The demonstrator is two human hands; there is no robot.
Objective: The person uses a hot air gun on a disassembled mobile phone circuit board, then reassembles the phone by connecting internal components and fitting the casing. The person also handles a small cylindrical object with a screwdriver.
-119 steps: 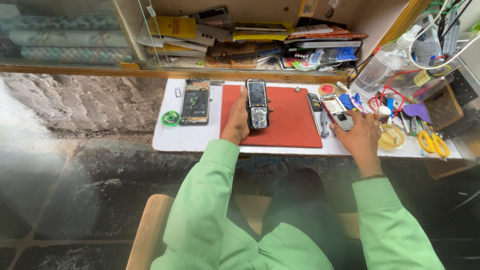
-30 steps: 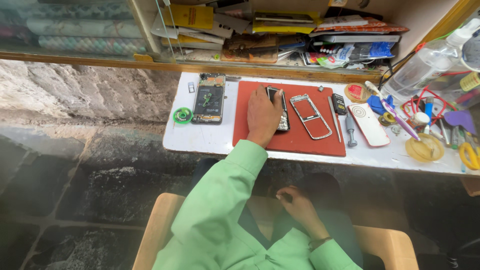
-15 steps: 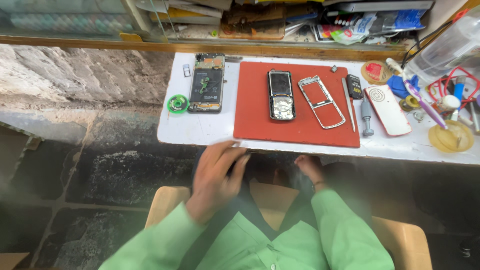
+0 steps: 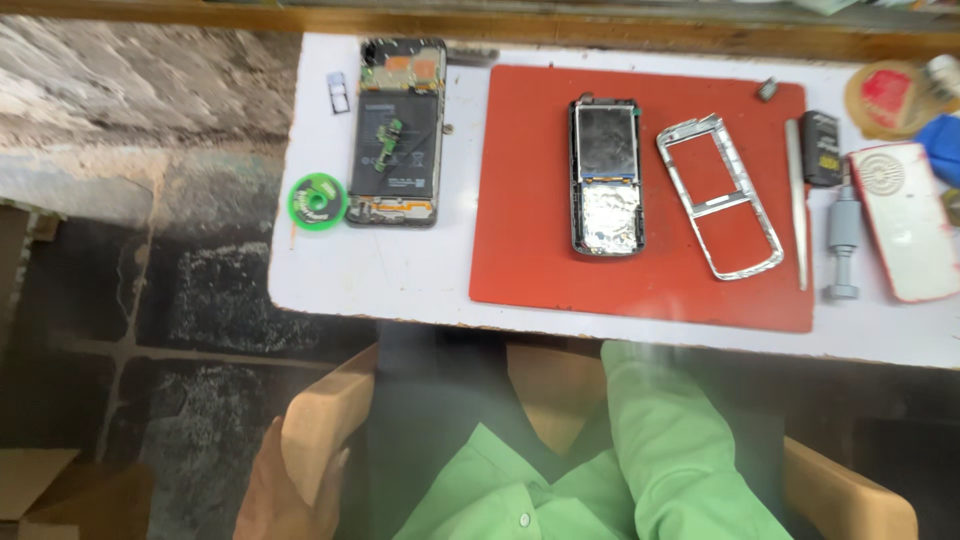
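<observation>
At the left edge of the wooden chair seat (image 4: 320,425), low in the view, your left hand (image 4: 290,490) rests on the rounded front corner, palm down, fingers curled over the wood in a loose closed grip on the seat. Your wrist runs off the bottom of the picture. Your right hand is hidden: only the green sleeve (image 4: 680,440) shows, angled from below the worktop (image 4: 400,270) edge down towards the lower right, so I cannot tell how that grip stands.

Well above your hands, on the white worktop, lies a red mat (image 4: 530,230). On it a keypad phone without its front cover (image 4: 606,176) lies flat and upright in the view, and just beside it, to the right and slightly tilted, lies its silver front frame (image 4: 720,197). A slim pale pry tool (image 4: 796,200) lies along the mat's right edge. Left of the mat sits an opened smartphone (image 4: 398,130) showing its battery and boards, with a green reel (image 4: 316,199) touching its lower left corner and a small card tray (image 4: 339,92) near its top. Right of the mat stand a grey screwdriver (image 4: 842,240) and a white and red phone back (image 4: 903,220).
</observation>
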